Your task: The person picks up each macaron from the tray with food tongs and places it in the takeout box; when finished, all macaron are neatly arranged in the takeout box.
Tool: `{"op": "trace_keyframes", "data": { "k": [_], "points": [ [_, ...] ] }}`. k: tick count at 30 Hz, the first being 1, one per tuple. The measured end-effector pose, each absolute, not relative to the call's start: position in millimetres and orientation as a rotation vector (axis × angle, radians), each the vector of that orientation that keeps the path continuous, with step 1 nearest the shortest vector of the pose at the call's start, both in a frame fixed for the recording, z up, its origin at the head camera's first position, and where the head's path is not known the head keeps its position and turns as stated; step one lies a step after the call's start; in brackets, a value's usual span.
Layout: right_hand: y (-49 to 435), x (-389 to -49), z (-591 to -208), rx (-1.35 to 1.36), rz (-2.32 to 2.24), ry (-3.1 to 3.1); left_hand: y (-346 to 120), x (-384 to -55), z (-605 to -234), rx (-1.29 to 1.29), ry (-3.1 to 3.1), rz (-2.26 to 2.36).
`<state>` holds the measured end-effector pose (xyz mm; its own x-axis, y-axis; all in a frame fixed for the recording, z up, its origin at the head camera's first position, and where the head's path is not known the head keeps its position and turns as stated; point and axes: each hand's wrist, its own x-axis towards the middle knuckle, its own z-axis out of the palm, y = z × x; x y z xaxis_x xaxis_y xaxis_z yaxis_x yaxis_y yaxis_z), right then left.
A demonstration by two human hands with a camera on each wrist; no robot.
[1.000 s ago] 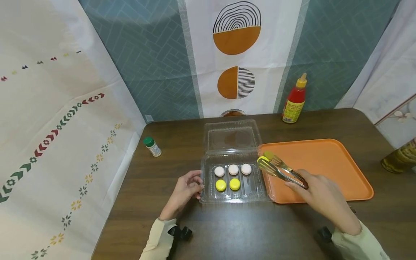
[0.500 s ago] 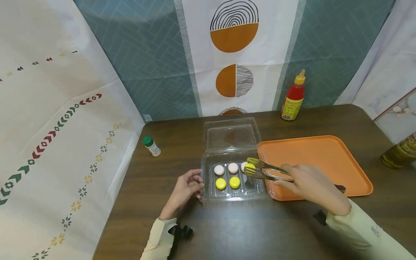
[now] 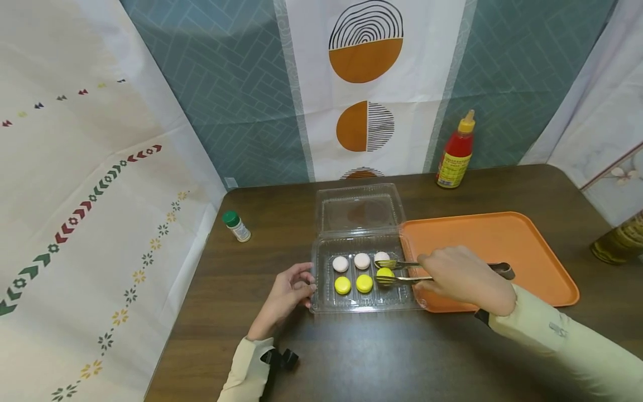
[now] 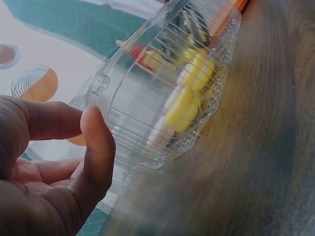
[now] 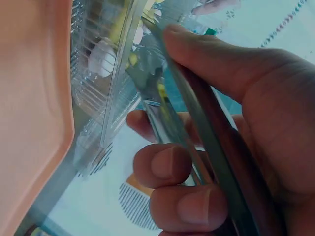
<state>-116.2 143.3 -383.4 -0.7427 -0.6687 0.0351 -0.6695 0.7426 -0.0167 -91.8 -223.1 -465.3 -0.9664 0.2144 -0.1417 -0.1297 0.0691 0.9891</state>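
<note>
My left hand (image 3: 288,293) pinches the left rim of a clear plastic clamshell container (image 3: 369,308), thumb and index finger meeting at the edge in the left wrist view. My right hand (image 3: 464,279) grips metal tongs (image 3: 404,278), fingers curled around both arms in the right wrist view. The tongs' tips reach into the container's right side, spread apart on either side of a yellow macaron (image 3: 385,273). Two other yellow macarons (image 3: 364,283) sit to its left in the front row. Behind them stand three pale macarons (image 3: 361,261), the right one partly covered by the tongs.
The clear lid (image 3: 356,209) lies folded back behind the container. An orange tray (image 3: 502,240) adjoins its right side. A green-capped shaker bottle (image 3: 237,226) stands at left, a red sauce bottle (image 3: 456,153) at the back, and a dark yellowish bottle (image 3: 620,240) at far right.
My right hand has carried the yellow macaron with the tongs leftward from over the tray's edge into the container's front row; the tongs' tips have spread. My left hand stays at the rim.
</note>
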Motion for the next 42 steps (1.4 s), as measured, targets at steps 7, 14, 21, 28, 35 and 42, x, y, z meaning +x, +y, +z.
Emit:
{"op": "trace_keyframes", "data": {
  "k": [7, 14, 21, 28, 35, 42],
  "points": [
    [137.3, -119.2, -381.2, 1.149, 0.052, -2.884, -224.4, -92.0, -465.3, 0.129, 2.126, 1.959],
    [133.3, -119.4, -380.3, 1.148, 0.052, -2.944, -225.1, -91.1, -466.6, 0.152, 2.145, 1.943],
    [135.8, -119.6, -375.5, 1.075, 0.114, -3.129, -224.0, -91.7, -465.5, 0.124, 2.136, 1.958],
    [143.4, -120.9, -370.7, 0.937, 0.273, -3.274, -224.3, -92.4, -465.8, 0.124, 2.127, 1.958],
    [150.7, -120.6, -369.0, 0.815, 0.485, -3.272, -225.9, -91.5, -466.6, 0.122, 2.12, 1.956],
    [152.9, -124.3, -377.9, 0.841, 0.679, -3.111, -224.1, -92.0, -467.4, 0.124, 2.122, 1.96]
  ]
}}
